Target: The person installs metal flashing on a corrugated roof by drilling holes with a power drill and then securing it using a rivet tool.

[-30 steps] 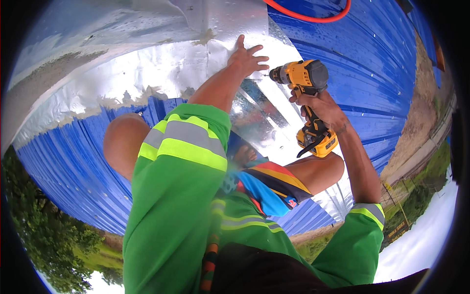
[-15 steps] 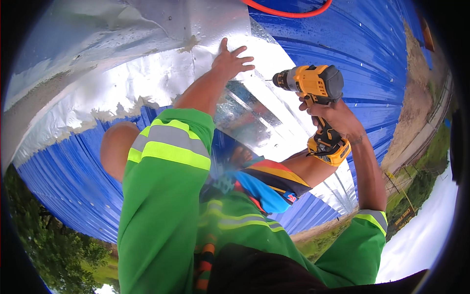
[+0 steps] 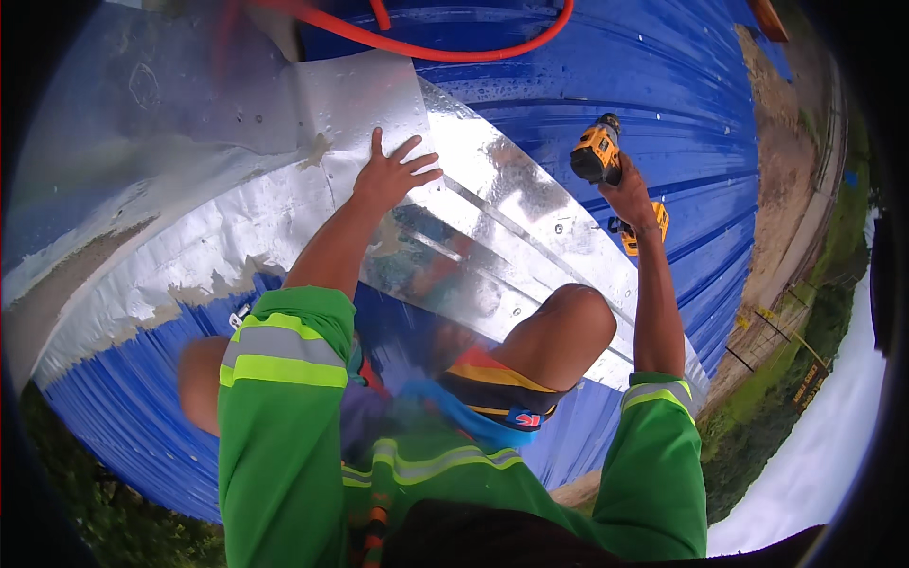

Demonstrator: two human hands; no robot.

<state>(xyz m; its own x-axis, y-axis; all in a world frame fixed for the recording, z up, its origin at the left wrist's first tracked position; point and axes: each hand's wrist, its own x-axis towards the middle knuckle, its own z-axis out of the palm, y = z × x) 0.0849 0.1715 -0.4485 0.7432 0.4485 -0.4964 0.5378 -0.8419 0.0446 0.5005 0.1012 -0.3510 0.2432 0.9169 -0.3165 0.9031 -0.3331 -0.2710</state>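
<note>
My left hand lies flat with its fingers spread on a shiny silver metal sheet. My right hand is wrapped round the grip of a yellow and black cordless drill, held over the blue roofing to the right of the sheet. The drill's chuck points away from me, and its yellow battery shows below my wrist. No bit can be made out in the chuck. Several screw heads and water drops dot the silver sheet.
Blue ribbed roofing spreads around the silver sheet. An orange hose curves across the far side. Grey flashing with rough, peeling edges rises at the left. Beyond the roof's right edge lies bare ground.
My right hand has carried the drill away from the silver sheet, toward the far right, turning its chuck from leftward to away from me. My left hand still rests spread on the metal.
</note>
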